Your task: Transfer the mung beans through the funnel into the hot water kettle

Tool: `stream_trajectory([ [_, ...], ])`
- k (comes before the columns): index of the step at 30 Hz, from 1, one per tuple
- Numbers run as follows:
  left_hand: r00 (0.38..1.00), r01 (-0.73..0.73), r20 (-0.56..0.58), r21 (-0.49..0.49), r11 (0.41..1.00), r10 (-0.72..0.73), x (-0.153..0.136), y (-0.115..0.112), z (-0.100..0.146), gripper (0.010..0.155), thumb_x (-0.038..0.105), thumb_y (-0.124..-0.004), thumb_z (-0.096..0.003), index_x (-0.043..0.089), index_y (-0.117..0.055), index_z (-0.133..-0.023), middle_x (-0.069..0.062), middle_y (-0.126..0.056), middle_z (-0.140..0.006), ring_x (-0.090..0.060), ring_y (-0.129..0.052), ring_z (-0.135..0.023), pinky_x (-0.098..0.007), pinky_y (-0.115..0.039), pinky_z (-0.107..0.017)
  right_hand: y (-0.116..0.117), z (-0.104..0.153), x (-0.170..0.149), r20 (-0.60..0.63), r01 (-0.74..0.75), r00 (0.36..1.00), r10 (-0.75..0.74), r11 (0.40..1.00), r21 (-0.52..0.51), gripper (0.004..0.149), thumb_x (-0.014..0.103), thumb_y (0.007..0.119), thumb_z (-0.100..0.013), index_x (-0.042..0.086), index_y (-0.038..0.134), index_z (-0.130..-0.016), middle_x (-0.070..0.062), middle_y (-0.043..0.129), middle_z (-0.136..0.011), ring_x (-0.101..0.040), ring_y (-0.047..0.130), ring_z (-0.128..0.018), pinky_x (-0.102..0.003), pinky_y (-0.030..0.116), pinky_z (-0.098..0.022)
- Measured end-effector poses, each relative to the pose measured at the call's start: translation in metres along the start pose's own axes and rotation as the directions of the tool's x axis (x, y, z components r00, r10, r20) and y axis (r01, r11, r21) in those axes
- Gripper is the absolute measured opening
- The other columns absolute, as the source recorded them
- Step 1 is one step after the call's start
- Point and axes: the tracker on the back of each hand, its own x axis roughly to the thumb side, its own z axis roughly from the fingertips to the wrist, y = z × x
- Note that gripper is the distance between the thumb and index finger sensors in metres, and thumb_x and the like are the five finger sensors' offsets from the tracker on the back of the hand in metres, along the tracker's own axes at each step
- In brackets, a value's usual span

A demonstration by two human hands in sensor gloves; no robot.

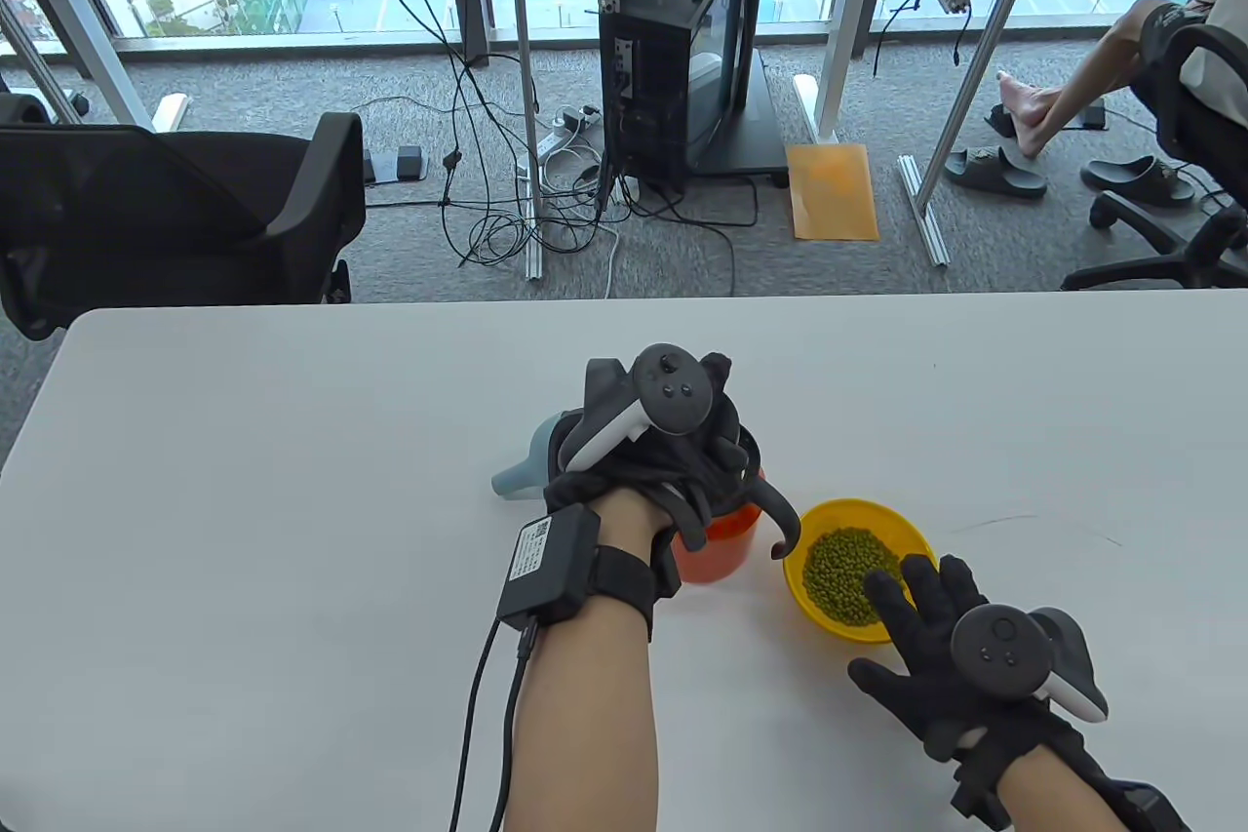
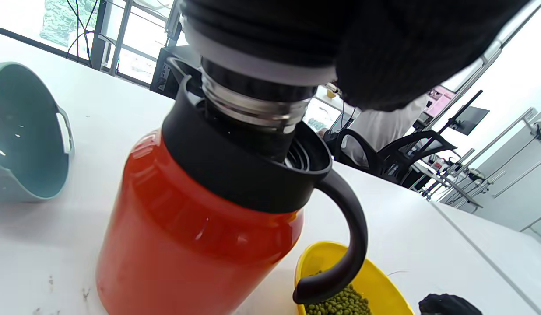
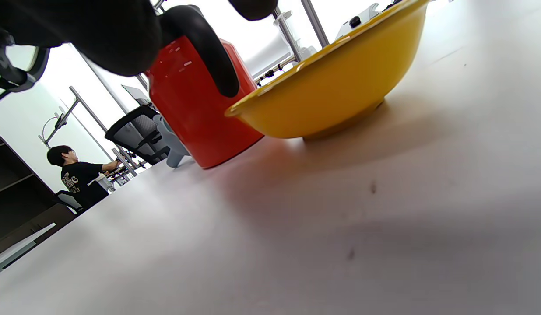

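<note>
A red hot water kettle [image 1: 717,551] with a black collar and handle [image 1: 780,520] stands mid-table. My left hand [image 1: 682,466] is on top of it and grips its black lid [image 2: 257,57]. In the left wrist view the lid's silver threaded stopper [image 2: 253,107] sits partly out of the kettle [image 2: 196,236] mouth. A grey-blue funnel [image 1: 522,473] lies on its side just behind and left of the kettle. A yellow bowl [image 1: 863,518] of mung beans [image 1: 840,574] stands right of the kettle. My right hand [image 1: 921,613] is open, fingers spread over the bowl's near rim.
The white table [image 1: 292,500] ends at its far edge just beyond the kettle. Past it are a black office chair [image 1: 175,208], cables and a black machine [image 1: 673,61] on the floor. The funnel [image 2: 25,140] and bowl [image 2: 380,284] stand close beside the kettle.
</note>
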Motion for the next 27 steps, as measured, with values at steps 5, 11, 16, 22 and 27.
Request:
stream_trajectory([
  [5, 0.955, -0.295, 0.042, 0.082, 0.952, 0.292, -0.033, -0.004, 0.024, 0.1, 0.052, -0.08, -0.0431, 0.035, 0.0, -0.101, -0.01, 0.002, -0.11, -0.047, -0.014, -0.105, -0.063, -0.035, -0.078, -0.001, 0.0, 0.0, 0.005, 0.002, 1.0, -0.002, 1.0, -0.008, 0.089, 0.056, 0.071, -0.055, 0.005, 0.03, -0.115, -0.034, 0.005, -0.107, -0.063, -0.007, -0.087, -0.081, 0.013, -0.053],
  [11, 0.794, -0.608, 0.112, 0.183, 0.773, 0.598, -0.085, -0.023, 0.053, 0.095, 0.046, -0.074, -0.0462, 0.024, 0.0, -0.101, -0.017, -0.002, -0.11, -0.046, -0.01, -0.104, -0.062, -0.027, -0.076, -0.002, 0.0, 0.0, 0.005, 0.015, 1.0, -0.014, 1.0, -0.021, 0.088, 0.056, 0.071, -0.055, 0.005, 0.031, -0.115, -0.035, 0.006, -0.106, -0.063, -0.007, -0.087, -0.081, 0.013, -0.053],
  [16, 0.587, -0.807, 0.143, 0.19, 0.56, 0.797, -0.126, -0.045, 0.072, 0.09, 0.041, -0.074, -0.0468, 0.018, -0.008, -0.103, -0.02, -0.016, -0.11, -0.05, -0.027, -0.105, -0.063, -0.042, -0.075, -0.003, 0.001, -0.002, 0.002, 0.025, 1.0, -0.025, 0.999, -0.028, 0.088, 0.056, 0.07, -0.055, 0.005, 0.031, -0.115, -0.035, 0.006, -0.106, -0.063, -0.007, -0.087, -0.081, 0.013, -0.053],
  [22, 0.532, -0.829, 0.076, 0.247, 0.501, 0.843, -0.157, -0.063, 0.086, 0.085, 0.038, -0.077, -0.0458, 0.018, -0.018, -0.104, -0.019, -0.043, -0.108, -0.051, -0.062, -0.1, -0.06, -0.068, -0.071, -0.003, 0.001, -0.003, 0.005, 0.038, 0.999, -0.038, 0.999, -0.031, 0.088, 0.055, 0.071, -0.055, 0.004, 0.031, -0.115, -0.035, 0.006, -0.107, -0.064, -0.007, -0.087, -0.081, 0.013, -0.053],
  [27, 0.539, -0.807, -0.036, 0.263, 0.529, 0.841, -0.172, -0.079, 0.093, 0.086, 0.037, -0.077, -0.0454, 0.018, -0.017, -0.104, -0.017, -0.054, -0.103, -0.049, -0.081, -0.091, -0.056, -0.08, -0.064, -0.002, 0.0, -0.004, 0.003, 0.04, 0.999, -0.04, 0.999, -0.022, 0.088, 0.055, 0.07, -0.055, 0.004, 0.031, -0.115, -0.035, 0.006, -0.106, -0.064, -0.007, -0.087, -0.081, 0.013, -0.053],
])
